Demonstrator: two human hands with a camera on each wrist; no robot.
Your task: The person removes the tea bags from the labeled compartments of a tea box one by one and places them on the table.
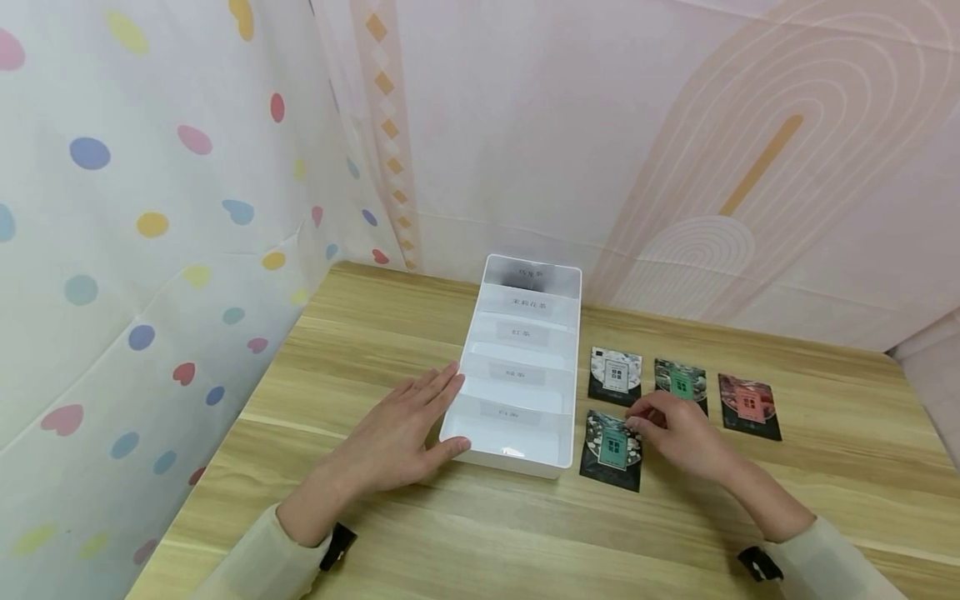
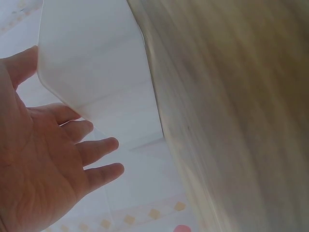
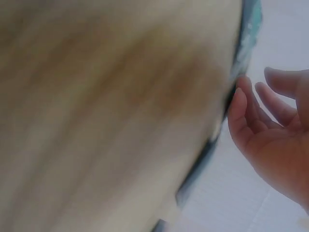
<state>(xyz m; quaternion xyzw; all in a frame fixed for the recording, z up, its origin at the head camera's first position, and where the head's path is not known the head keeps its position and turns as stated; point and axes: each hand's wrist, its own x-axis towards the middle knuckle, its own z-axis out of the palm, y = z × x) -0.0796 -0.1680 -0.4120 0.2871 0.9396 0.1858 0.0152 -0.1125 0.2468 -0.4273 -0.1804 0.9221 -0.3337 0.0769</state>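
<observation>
My left hand [image 1: 401, 433] rests against the left side of a white divided box [image 1: 573, 400], its fingers extended and its thumb at the front corner. In the left wrist view the fingers [image 2: 99, 150] lie along the box wall [image 2: 101, 67] without curling round it. My right hand [image 1: 682, 435] is at the upper right edge of a dark tea packet with a teal label [image 1: 612, 450]. In the right wrist view its thumb [image 3: 287, 82] stands apart from the bent fingers; whether they touch a packet is unclear.
Behind the right hand lie a white-patterned tea packet [image 1: 615, 377], a green-labelled tea packet [image 1: 680, 382], partly covered by the hand, and a red-labelled tea packet [image 1: 750, 406]. The box has several labelled compartments in one column. Patterned curtains [image 1: 480, 150] border the wooden table [image 1: 480, 542].
</observation>
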